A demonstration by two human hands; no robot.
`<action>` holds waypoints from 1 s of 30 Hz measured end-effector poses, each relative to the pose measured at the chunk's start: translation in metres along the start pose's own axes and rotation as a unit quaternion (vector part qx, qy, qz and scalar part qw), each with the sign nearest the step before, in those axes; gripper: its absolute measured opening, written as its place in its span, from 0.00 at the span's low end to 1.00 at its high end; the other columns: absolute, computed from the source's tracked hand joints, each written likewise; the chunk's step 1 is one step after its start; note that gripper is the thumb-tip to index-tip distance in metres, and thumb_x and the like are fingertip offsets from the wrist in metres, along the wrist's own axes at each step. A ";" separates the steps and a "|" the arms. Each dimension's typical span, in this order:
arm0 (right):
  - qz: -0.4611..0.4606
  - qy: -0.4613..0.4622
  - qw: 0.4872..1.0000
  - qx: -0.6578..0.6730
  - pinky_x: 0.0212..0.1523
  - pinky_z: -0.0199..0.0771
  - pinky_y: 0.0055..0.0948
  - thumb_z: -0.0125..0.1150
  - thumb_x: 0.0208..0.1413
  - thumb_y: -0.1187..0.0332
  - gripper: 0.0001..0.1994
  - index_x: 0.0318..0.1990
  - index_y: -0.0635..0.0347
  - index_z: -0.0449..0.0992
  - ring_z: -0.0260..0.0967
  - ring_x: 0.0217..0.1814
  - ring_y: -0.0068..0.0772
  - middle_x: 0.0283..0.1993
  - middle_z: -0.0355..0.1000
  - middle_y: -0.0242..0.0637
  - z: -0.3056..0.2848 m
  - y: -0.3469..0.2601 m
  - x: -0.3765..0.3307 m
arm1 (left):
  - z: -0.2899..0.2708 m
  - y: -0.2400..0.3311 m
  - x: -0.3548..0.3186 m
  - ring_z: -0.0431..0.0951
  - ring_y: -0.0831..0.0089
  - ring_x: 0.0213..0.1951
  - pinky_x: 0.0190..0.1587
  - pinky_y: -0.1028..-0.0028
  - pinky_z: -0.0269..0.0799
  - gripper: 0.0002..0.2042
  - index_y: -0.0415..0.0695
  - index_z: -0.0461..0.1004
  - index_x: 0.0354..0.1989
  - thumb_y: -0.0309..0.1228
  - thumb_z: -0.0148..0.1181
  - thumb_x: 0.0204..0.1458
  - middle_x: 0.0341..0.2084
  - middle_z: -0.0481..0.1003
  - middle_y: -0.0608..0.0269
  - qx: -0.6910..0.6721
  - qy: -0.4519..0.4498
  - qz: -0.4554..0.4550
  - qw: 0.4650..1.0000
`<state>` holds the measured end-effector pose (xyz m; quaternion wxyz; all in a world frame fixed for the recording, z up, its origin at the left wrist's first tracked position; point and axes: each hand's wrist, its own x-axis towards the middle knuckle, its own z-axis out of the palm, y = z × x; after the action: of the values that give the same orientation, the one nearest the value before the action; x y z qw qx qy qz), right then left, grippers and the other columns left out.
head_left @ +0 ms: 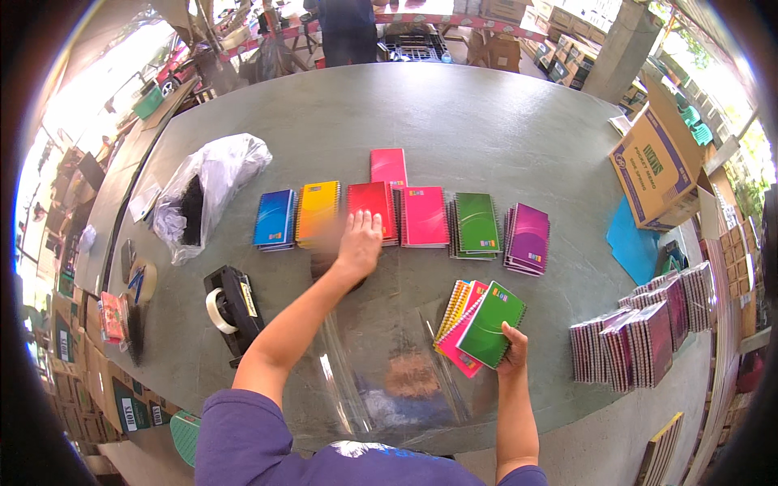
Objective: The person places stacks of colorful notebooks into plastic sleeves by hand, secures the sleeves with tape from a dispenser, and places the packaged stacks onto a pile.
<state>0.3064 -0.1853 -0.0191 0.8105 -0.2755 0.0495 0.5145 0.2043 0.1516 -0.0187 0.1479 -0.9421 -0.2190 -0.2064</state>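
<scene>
A row of small spiral notebook stacks lies across the table: blue (275,217), yellow (318,209), red (372,200), pink (424,217), green (476,223) and purple (528,235). Another pink notebook (388,165) lies behind the red stack. My left hand (361,241) rests on the front of the red stack, fingers stretched flat over the top cover; its thumb side is blurred. Lower right, my right hand (512,348) grips a fanned bunch of notebooks (492,324), green on top, with pink, red and yellow ones beneath.
Clear plastic sheets (389,381) lie before me. To the left are a black tape dispenser (232,312) and a plastic bag (212,182). On the right stand stacked purple notebooks (640,336) and an opened carton (660,166). Someone in dark clothes (347,32) stands beyond the table.
</scene>
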 end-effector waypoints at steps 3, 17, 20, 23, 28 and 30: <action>0.018 -0.022 0.992 -0.119 0.45 0.75 0.36 0.56 0.50 0.70 0.20 0.51 0.68 0.66 0.73 0.43 0.38 0.46 0.71 0.45 -0.017 0.015 0.025 | -0.007 -0.020 0.002 0.74 0.60 0.45 0.51 0.66 0.65 0.13 0.38 0.72 0.43 0.29 0.52 0.49 0.38 0.75 0.52 -0.150 -0.042 0.073 0.985; 0.136 -0.104 0.968 -0.184 0.45 0.74 0.35 0.64 0.44 0.70 0.27 0.53 0.66 0.63 0.72 0.44 0.35 0.46 0.70 0.43 0.044 0.041 0.069 | -0.002 -0.110 -0.030 0.69 0.57 0.52 0.56 0.62 0.61 0.22 0.36 0.66 0.51 0.26 0.57 0.43 0.48 0.70 0.49 -0.035 -0.156 0.013 0.987; 0.141 -0.058 0.976 -0.153 0.46 0.74 0.35 0.66 0.44 0.68 0.28 0.53 0.66 0.64 0.71 0.47 0.35 0.46 0.70 0.42 0.034 0.026 0.057 | -0.072 -0.072 0.010 0.72 0.59 0.47 0.53 0.64 0.64 0.11 0.41 0.74 0.38 0.28 0.50 0.47 0.39 0.75 0.57 -0.186 -0.179 -0.091 0.962; 0.103 -0.099 0.990 -0.010 0.53 0.68 0.44 0.58 0.46 0.43 0.38 0.56 0.65 0.62 0.67 0.53 0.42 0.52 0.67 0.46 0.023 0.027 0.054 | -0.122 0.001 0.010 0.76 0.62 0.37 0.43 0.65 0.68 0.07 0.43 0.74 0.32 0.28 0.53 0.45 0.31 0.76 0.59 -0.257 0.081 0.034 0.962; -0.030 -0.026 0.995 -0.096 0.53 0.68 0.44 0.56 0.52 0.55 0.29 0.56 0.67 0.62 0.68 0.52 0.45 0.51 0.68 0.46 -0.028 0.004 0.029 | -0.155 0.143 0.024 0.75 0.63 0.41 0.43 0.65 0.69 0.12 0.43 0.73 0.37 0.30 0.55 0.42 0.37 0.75 0.57 -0.260 -0.301 0.401 0.825; -0.018 -0.049 0.998 -0.024 0.50 0.70 0.42 0.56 0.50 0.64 0.25 0.54 0.67 0.63 0.69 0.50 0.43 0.49 0.69 0.45 -0.022 -0.006 0.008 | -0.121 0.175 0.073 0.73 0.63 0.45 0.48 0.64 0.67 0.12 0.40 0.72 0.39 0.30 0.55 0.46 0.39 0.74 0.55 -0.356 -0.199 0.296 0.864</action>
<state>0.3196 -0.1919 -0.0383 0.8141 -0.2702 -0.0072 0.5140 0.3079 -0.0183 0.0863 -0.1902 -0.9723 0.1333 -0.0252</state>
